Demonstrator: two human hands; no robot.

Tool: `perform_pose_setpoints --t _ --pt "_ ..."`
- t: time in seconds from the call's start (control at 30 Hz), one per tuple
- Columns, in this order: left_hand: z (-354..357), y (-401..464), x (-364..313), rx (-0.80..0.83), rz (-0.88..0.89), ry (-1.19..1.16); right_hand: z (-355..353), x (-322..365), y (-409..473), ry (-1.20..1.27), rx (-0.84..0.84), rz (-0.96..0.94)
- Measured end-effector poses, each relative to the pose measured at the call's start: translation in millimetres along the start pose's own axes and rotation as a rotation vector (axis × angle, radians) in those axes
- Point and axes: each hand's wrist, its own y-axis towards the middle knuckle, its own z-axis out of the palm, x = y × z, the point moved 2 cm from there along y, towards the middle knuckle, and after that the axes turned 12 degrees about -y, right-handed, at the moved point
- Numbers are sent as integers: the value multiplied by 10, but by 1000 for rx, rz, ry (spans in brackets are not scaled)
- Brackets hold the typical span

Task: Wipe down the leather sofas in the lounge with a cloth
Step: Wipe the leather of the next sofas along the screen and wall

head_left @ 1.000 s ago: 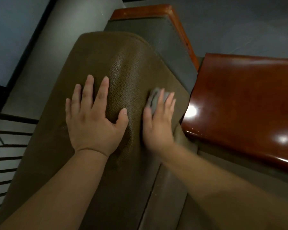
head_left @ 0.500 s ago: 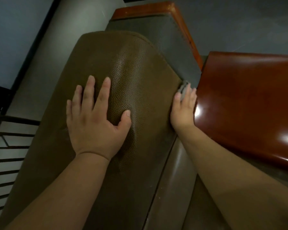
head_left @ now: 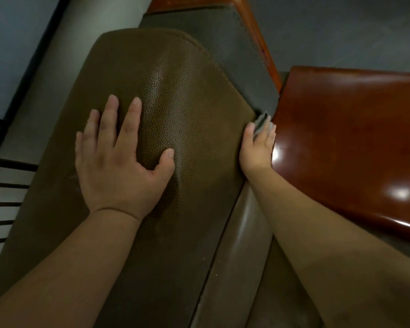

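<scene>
A brown pebbled leather sofa cushion (head_left: 180,95) fills the middle of the view, seen from above. My left hand (head_left: 118,162) lies flat on its top with fingers spread. My right hand (head_left: 258,145) is at the cushion's right side edge, fingers straight, pressing a small grey cloth (head_left: 262,121) against the leather. Only a folded corner of the cloth shows past my fingertips. A smooth grey-brown leather panel (head_left: 237,245) runs below that edge under my right forearm.
A glossy red-brown wooden table top (head_left: 355,143) sits close on the right, almost touching my right hand. The sofa's grey arm (head_left: 232,50) with an orange wooden rail (head_left: 258,36) lies ahead. Dark railing bars (head_left: 3,204) stand at the left.
My right hand with the cloth has slid from the cushion's top face to its right side edge, then stayed there. My left hand has stayed flat on the cushion.
</scene>
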Motion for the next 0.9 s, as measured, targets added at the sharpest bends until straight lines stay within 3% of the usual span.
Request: perform_pose_setpoints --t 0.07,0.2,0.27,0.33,0.43,0.47,0.53,0.67,0.73,0.8,0.9 --pt "-9 7 -5 5 -4 -2 88 162 -261 -24 -3 -89" --pt "-8 3 -8 3 -1 5 351 284 -1050 -59 -44 -620" --pt "6 10 3 7 -9 9 319 147 -944 -116 -62 -728" --pt "14 3 16 6 -14 1 215 -32 -585 -162 -93 -614" --pt "13 9 25 -5 -2 -1 95 -160 -177 -36 -43 -103" --pt "10 11 22 -2 -3 -2 116 -130 -187 -7 -28 -22" --pt "5 11 8 4 -11 0 208 57 -473 -18 -39 -116" --pt "7 7 15 0 4 20 444 293 -1412 -24 -19 -642" --pt "19 0 26 1 7 31 424 179 -1431 -107 -17 -773" --pt "14 0 19 -3 4 26 333 14 -1145 -108 -47 -665" --pt "11 2 13 9 4 29 244 -128 -783 14 26 -137"
